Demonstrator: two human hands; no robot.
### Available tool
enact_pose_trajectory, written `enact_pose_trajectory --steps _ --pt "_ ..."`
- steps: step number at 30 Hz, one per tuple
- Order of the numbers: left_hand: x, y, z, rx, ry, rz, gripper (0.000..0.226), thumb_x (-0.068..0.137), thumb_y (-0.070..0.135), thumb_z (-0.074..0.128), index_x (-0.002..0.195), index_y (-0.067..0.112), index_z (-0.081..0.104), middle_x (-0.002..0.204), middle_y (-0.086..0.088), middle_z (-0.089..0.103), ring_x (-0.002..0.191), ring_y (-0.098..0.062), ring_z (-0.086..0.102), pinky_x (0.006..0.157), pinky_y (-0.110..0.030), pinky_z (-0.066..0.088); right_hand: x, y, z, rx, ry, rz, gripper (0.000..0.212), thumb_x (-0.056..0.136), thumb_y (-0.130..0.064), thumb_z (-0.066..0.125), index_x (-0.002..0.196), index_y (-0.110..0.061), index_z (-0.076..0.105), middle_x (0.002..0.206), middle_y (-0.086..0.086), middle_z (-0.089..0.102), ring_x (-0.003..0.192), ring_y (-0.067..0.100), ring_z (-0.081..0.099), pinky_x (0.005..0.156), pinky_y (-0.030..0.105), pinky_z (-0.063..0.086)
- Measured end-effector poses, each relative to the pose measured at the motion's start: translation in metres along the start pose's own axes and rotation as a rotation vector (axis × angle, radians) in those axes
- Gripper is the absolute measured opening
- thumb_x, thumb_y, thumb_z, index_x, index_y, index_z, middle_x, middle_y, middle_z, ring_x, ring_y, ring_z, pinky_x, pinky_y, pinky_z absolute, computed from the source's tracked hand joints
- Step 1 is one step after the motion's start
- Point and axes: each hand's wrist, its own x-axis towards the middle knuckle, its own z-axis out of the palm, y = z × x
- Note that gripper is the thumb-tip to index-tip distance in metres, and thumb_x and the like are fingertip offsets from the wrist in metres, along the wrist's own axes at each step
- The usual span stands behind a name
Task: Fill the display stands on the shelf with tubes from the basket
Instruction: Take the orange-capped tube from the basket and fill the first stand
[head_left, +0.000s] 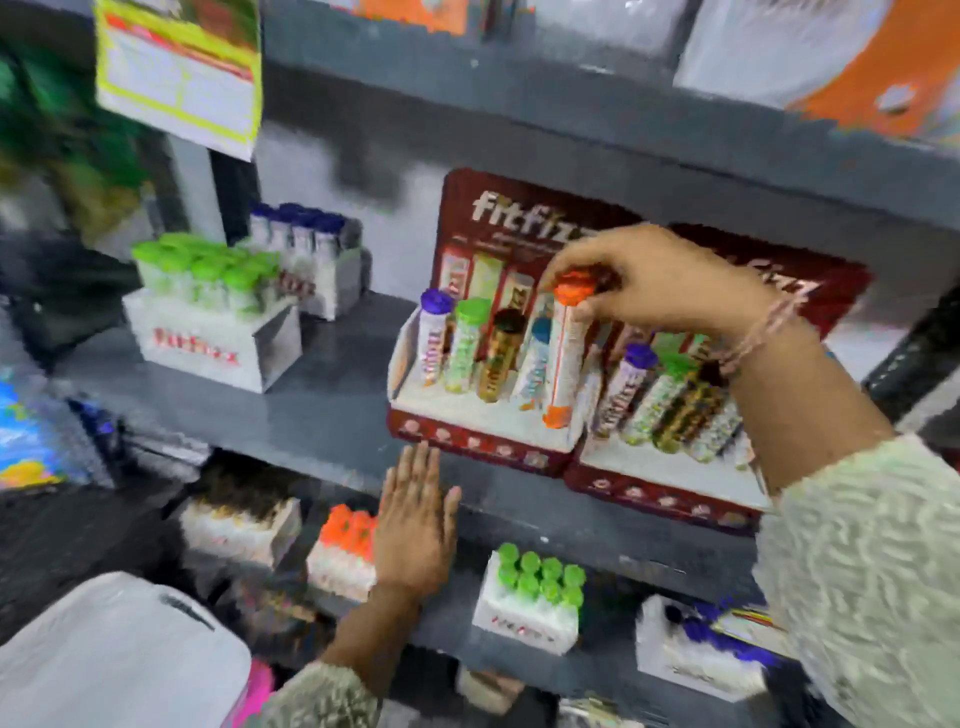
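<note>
Head view: our right hand (660, 280) pinched the orange-capped tube (566, 348) at the left display stand's (467, 441) right end; we judged it needed pressing straight down. Left hand (415, 530) lay flat, empty.

The right hand (660, 280) pinches the orange cap of an orange-capped tube (566, 348) standing at the right end of the left display stand (483, 431), beside purple, green, brown and blue-capped tubes. The left hand (415, 525) lies flat, fingers spread, against the front edge of the grey shelf (322, 410), holding nothing.
</note>
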Motion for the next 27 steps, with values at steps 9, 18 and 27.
enact_pose_trajectory --steps 9,18,27 --pt "0.002 0.000 0.028 0.044 -0.061 -0.001 0.095 0.080 0.060 -0.019 0.135 0.002 0.030 0.147 -0.018 0.028 0.139 -0.033 0.014 0.113 -0.038 0.001 0.006 0.067 0.034 0.149 0.043 0.295 0.030 0.070 -0.007 0.072 0.100 -0.008 0.066 0.112 0.014 0.066 0.099 0.022 0.057 0.063 0.015 0.033" --pt "0.003 0.000 0.030 0.125 -0.110 -0.048 0.075 0.081 0.048 -0.006 0.140 0.008 0.018 0.152 -0.012 0.017 0.141 -0.024 0.004 0.112 -0.032 -0.010 0.011 0.077 0.041 0.238 -0.011 0.354 0.038 0.068 0.003 0.068 0.100 -0.015 0.067 0.106 0.000 0.061 0.083 0.006 0.052 0.048 -0.008 0.032" --pt "0.002 -0.002 0.027 0.165 -0.128 -0.001 0.102 0.068 0.060 -0.034 0.141 0.008 0.016 0.153 -0.012 0.014 0.142 -0.024 0.003 0.112 -0.032 -0.009 0.014 0.073 0.045 0.201 0.036 0.349 0.022 0.071 -0.005 0.072 0.092 -0.008 0.067 0.107 0.013 0.067 0.090 0.021 0.058 0.057 0.002 0.036"
